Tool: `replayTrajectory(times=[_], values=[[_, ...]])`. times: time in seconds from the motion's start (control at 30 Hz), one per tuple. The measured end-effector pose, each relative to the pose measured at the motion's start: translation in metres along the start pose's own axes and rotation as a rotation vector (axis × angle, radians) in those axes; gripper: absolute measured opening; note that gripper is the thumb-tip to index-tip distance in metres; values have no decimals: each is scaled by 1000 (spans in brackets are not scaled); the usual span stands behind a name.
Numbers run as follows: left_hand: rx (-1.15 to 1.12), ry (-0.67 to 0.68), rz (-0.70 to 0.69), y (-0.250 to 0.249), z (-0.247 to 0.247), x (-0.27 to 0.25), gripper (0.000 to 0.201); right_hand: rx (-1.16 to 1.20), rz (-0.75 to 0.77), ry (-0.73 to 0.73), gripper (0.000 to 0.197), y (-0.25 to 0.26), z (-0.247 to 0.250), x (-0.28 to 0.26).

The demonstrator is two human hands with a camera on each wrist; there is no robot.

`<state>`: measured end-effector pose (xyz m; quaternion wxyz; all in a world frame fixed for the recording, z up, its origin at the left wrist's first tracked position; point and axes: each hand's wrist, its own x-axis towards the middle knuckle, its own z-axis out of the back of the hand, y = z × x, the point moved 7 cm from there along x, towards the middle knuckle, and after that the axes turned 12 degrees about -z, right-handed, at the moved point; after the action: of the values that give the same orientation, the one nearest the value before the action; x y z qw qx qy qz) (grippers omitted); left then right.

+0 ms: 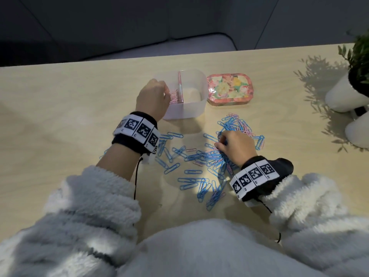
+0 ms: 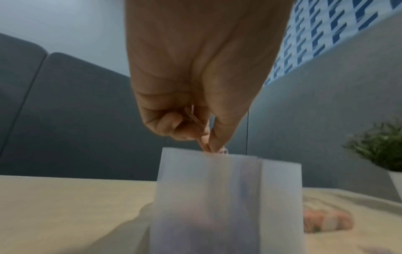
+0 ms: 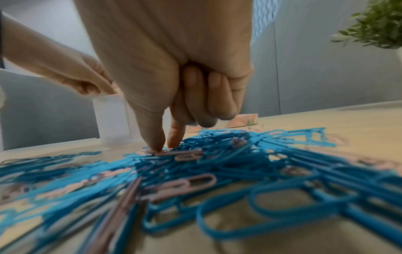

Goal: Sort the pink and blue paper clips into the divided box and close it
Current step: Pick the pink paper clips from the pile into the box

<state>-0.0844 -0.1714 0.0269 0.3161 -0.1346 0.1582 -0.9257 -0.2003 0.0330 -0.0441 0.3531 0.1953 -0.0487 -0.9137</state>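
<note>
The translucent divided box (image 1: 189, 111) stands open mid-table, with pink clips (image 1: 175, 96) in its left compartment; I see none in the right one. My left hand (image 1: 167, 94) hovers over the left compartment and pinches a few pink paper clips (image 2: 195, 118) just above the box rim (image 2: 228, 159). A loose pile of blue and pink clips (image 1: 199, 156) spreads in front of the box. My right hand (image 1: 219, 144) is down on the pile, thumb and forefinger (image 3: 156, 137) pinching a pink paper clip (image 3: 182, 153), the other fingers curled in.
The floral lid (image 1: 229, 88) lies flat just right of the box. Two white pots (image 1: 345, 94) with a green plant (image 3: 374, 25) stand at the table's right edge. A dark sofa lies beyond the far table edge.
</note>
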Motion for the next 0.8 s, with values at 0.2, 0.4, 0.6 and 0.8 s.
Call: replayTrajectory(times=[0.2,0.4,0.6,0.8], values=[[56,79,-39,-1,-14,3,31,74,-10,122,14,-1,-10,7],[58,-143,-369,-46,10,-20,23,20,43,179,17,7,-16,11],[-5,377,-427,-60,-72,-72,20,-147,171,216,18,20,-23,6],[84,430,-348,-51,-96,-91,18,8,216,64,15,50,40,2]])
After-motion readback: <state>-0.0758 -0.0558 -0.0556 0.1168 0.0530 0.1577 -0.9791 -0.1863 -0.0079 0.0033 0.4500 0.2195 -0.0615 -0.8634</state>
